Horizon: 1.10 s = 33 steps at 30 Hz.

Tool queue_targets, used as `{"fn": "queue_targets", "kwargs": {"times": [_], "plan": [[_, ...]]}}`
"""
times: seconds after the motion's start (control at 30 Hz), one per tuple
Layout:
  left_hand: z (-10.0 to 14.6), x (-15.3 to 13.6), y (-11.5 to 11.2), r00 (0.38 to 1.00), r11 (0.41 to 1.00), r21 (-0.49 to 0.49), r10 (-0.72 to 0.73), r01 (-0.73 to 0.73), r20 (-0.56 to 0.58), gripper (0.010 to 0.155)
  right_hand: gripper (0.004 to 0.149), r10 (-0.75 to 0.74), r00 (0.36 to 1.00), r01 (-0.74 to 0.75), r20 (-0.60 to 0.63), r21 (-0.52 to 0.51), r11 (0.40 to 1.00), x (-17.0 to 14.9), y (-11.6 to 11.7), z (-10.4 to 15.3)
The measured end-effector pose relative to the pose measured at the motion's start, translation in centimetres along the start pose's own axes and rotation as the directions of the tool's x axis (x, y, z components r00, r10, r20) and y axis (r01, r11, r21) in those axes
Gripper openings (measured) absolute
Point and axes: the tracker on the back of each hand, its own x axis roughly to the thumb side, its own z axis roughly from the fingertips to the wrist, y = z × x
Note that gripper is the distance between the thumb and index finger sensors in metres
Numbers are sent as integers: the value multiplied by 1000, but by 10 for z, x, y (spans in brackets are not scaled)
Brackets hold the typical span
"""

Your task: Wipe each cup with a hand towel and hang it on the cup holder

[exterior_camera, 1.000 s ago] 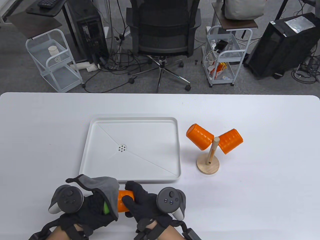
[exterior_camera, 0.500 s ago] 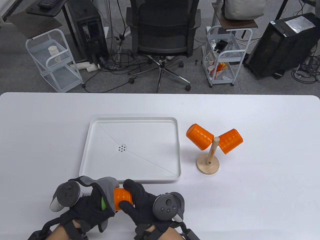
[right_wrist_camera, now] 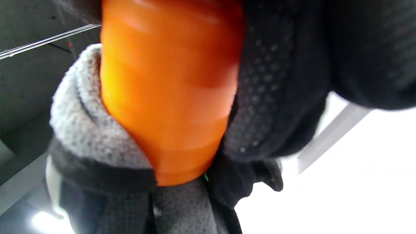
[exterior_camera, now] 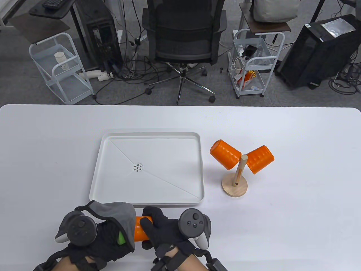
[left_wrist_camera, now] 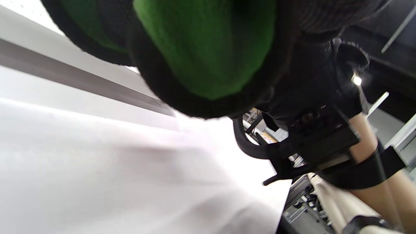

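1. Large white counter [exterior_camera: 296, 225] carries everything.
2. Shallow white rectangular tray [exterior_camera: 97, 180] with a centre drain holds nothing.
3. Wooden peg cup holder [exterior_camera: 235, 185] carries two ribbed orange plastic cups [exterior_camera: 225, 154].
4. Left hand [exterior_camera: 105, 240], fingers curled, grips the grey hand towel [exterior_camera: 121, 214] over one end of a third orange cup [exterior_camera: 138, 231].
5. Right hand [exterior_camera: 162, 231] wraps its fingers round that cup's other end, near the counter's front edge.

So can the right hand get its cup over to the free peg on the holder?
Probably yes. The right hand grips the cup, the table toward the holder is bare, and its near peg looks free; the towel must come off first.
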Motion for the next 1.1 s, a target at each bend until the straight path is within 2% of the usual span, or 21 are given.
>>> {"fn": "queue_targets", "kwargs": {"times": [0.07,0.2,0.27,0.43,0.77,1.1], "plan": [[0,3,0,999,999,1,-49,49,2,90,79,-23,999,23,-23,10,1000,-2,0,0],[0,1,-1,1000,1000,11,-5,6,-12,90,79,-1,1000,1,7,5,1000,-2,0,-1],[0,-2,-1,999,999,13,46,-46,-21,90,78,1,1000,-1,30,4,1000,-2,1,0],[-1,-14,-2,969,970,8,243,-243,-36,90,76,128,979,-126,158,-23,992,6,4,1],[-1,-32,-3,851,852,2,523,-524,-52,90,74,273,899,-282,341,-26,959,17,11,4],[-1,-44,-7,731,731,-14,681,-682,-46,89,75,355,821,-372,447,-54,927,22,15,6]]}}
